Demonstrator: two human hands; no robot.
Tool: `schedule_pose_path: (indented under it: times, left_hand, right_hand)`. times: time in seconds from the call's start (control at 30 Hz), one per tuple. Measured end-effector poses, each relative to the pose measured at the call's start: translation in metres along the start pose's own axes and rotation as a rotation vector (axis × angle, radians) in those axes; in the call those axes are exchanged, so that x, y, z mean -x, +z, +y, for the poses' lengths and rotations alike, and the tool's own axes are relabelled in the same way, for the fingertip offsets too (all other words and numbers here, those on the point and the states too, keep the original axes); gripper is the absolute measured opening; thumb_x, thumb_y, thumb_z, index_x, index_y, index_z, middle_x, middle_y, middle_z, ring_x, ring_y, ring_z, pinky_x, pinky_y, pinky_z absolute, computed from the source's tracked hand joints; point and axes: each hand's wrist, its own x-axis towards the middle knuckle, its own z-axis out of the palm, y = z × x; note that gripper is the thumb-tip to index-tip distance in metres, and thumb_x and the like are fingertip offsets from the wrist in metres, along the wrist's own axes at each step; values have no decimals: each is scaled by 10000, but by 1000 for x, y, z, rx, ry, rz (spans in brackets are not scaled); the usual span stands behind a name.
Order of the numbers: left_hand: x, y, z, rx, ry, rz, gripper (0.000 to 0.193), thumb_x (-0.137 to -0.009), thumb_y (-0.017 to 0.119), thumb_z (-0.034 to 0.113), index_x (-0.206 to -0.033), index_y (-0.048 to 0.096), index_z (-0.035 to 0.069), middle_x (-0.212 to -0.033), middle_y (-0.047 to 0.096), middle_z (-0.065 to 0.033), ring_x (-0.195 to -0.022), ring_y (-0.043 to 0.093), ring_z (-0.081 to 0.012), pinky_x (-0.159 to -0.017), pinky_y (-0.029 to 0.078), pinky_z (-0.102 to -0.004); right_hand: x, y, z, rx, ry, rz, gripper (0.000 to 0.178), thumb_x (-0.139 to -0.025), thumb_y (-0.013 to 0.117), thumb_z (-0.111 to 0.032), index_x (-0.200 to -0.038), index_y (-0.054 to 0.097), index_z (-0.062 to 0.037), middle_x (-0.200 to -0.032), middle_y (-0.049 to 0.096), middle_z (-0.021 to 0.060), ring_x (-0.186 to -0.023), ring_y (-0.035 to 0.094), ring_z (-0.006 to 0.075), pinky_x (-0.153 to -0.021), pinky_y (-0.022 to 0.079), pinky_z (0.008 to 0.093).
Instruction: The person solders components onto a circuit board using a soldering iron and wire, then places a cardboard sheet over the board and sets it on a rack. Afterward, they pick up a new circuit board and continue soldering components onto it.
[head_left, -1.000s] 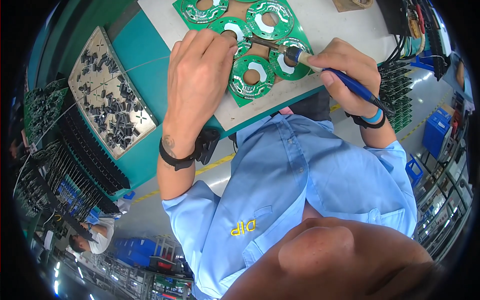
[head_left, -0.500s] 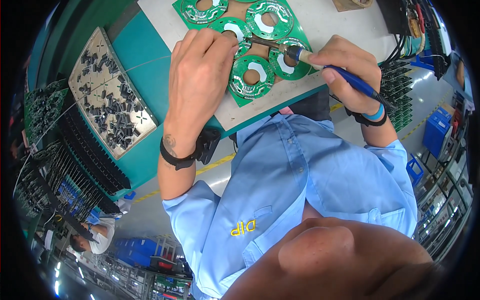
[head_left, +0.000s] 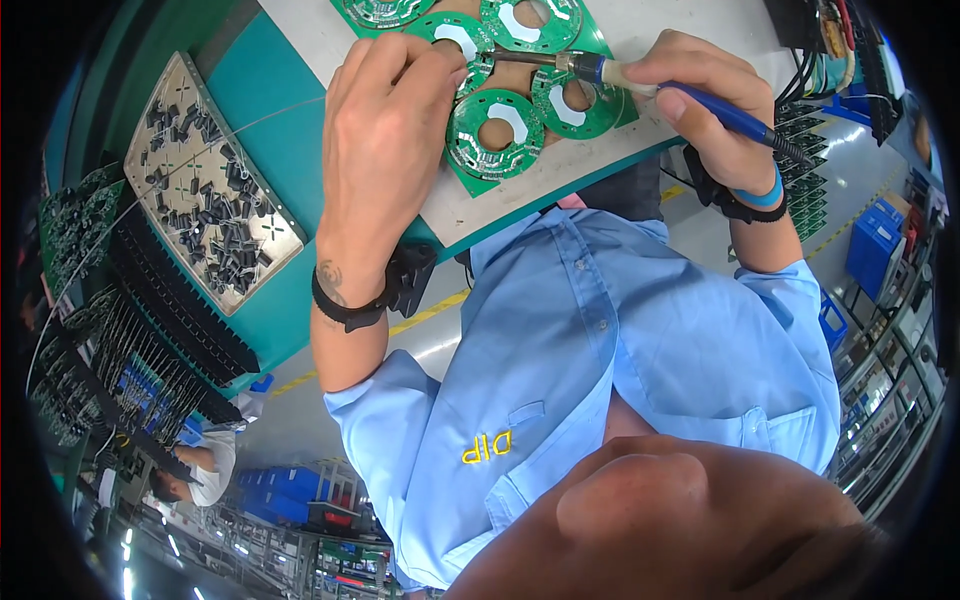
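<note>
My right hand grips a soldering iron by its blue and white handle. The iron points left, its tip at a round green circuit board in a panel of several ring-shaped boards. At that same board, the fingers of my left hand are pinched together beside the tip. A thin solder wire runs in from the left to this hand; the end between the fingers is hidden. Nearer me lies another round board with a white patch and a central hole.
On the green tabletop at left, a metal tray holds many small black components with leads. Black slotted racks with boards stand beyond it. Cables hang at the upper right. A person works at the far lower left.
The board panel and both hands appear slightly higher in the picture. My right hand has shifted a little right with the iron; the left hand keeps its pinch by the board.
</note>
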Motion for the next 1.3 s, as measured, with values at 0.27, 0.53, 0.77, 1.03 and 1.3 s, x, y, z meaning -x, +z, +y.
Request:
schedule_pose_path:
  times: [0.27,0.53,0.77,1.03,1.3]
  left_hand:
    - [4,-1,0,82,-136,77,152,-899,792,19,-1048,764,27,-941,693,-81,-836,647,-245,-764,533,-357]
    - [6,-4,-6,490,-504,248,144,-954,811,103,-1074,774,32,-932,705,-57,-743,603,-116,-677,490,-270]
    - [-3,-8,8,109,-327,58,112,-950,799,83,-1045,766,33,-930,693,-72,-699,604,-159,-626,489,-304]
    - [-1,-2,2,141,-197,18,83,-925,770,10,-1006,755,22,-950,679,-98,-755,652,-248,-680,532,-354]
    - [-1,1,1,139,-160,6,105,-894,768,-18,-994,754,12,-967,675,-110,-892,663,-300,-778,548,-393]
  right_hand:
    - [-1,1,-2,7,-14,-1,256,-963,622,-62,-1135,729,94,-937,686,154,-810,614,226,-712,459,332]
    - [6,3,-9,17,-40,38,249,-968,626,-65,-1129,731,94,-926,685,158,-793,596,220,-697,439,331]
    - [21,-5,-8,38,-93,119,252,-979,629,-81,-1139,726,87,-919,684,163,-802,603,225,-712,449,332]
    - [20,4,-4,-33,174,241,241,-986,648,-81,-1163,706,72,-995,690,138,-892,630,209,-797,482,327]
    - [11,-12,5,-143,72,117,214,-945,664,-57,-1122,715,51,-1016,678,132,-884,615,202,-791,467,323]
